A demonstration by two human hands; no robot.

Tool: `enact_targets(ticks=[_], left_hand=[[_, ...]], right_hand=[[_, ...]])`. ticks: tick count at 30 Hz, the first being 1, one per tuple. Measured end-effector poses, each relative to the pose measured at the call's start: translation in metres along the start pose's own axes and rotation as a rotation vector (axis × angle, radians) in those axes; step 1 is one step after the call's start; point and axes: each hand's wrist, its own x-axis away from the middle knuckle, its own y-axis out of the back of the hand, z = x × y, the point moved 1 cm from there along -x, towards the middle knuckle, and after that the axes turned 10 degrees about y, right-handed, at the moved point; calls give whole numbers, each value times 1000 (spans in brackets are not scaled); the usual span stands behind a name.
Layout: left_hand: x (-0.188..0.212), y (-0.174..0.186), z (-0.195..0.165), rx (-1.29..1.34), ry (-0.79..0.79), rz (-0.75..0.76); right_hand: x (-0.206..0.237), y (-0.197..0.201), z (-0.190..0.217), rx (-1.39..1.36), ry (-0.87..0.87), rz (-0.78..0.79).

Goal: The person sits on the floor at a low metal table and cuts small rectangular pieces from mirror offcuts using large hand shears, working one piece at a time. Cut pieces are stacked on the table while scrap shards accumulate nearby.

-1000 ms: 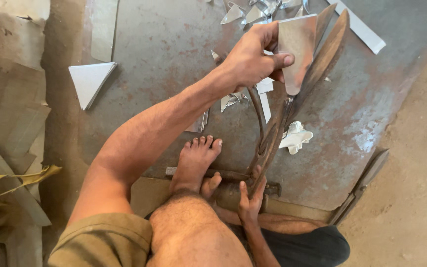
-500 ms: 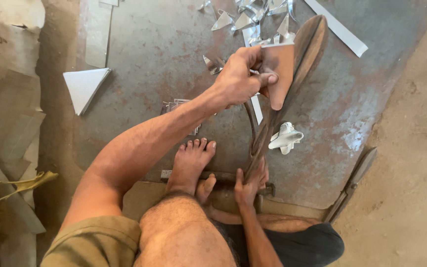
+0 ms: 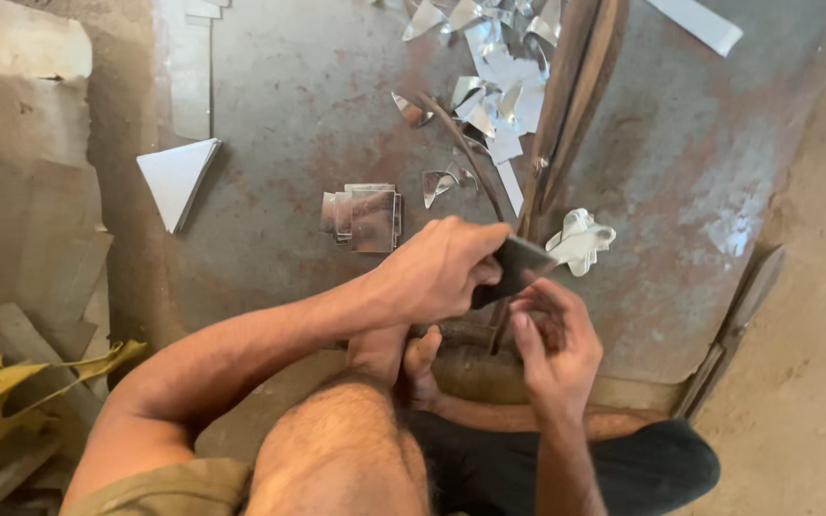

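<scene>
Rusty sheet metal (image 3: 298, 105) covers the floor, with bare sandy ground (image 3: 815, 287) to its right and cardboard pieces (image 3: 31, 239) to its left. Large floor shears (image 3: 576, 105) stand on the sheet, their long blades reaching toward the top edge. A pile of shiny offcuts (image 3: 494, 86) lies beside the blades; a stack of small cut squares (image 3: 365, 218) and a white triangular piece (image 3: 176, 180) lie farther left. A crumpled white scrap (image 3: 580, 239) rests just right of the shears. The left hand (image 3: 437, 272) is closed around a small dark metal piece (image 3: 518, 268). The right hand (image 3: 552, 344), fingers half curled, touches that piece from below. A bare foot (image 3: 403, 354) sits under both hands.
</scene>
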Motion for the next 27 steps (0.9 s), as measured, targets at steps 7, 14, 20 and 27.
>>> enact_targets(ticks=[7, 14, 20, 27], left_hand=[[25, 7, 6, -34, 147, 129], [31, -17, 8, -109, 144, -89], [23, -11, 24, 277, 197, -27], [27, -10, 39, 1272, 322, 532]], right_hand=[[-24, -33, 1, 207, 56, 135], [-34, -65, 2, 175, 111, -141], [-42, -53, 27, 256, 158, 57], [-48, -39, 43, 184, 472, 543]])
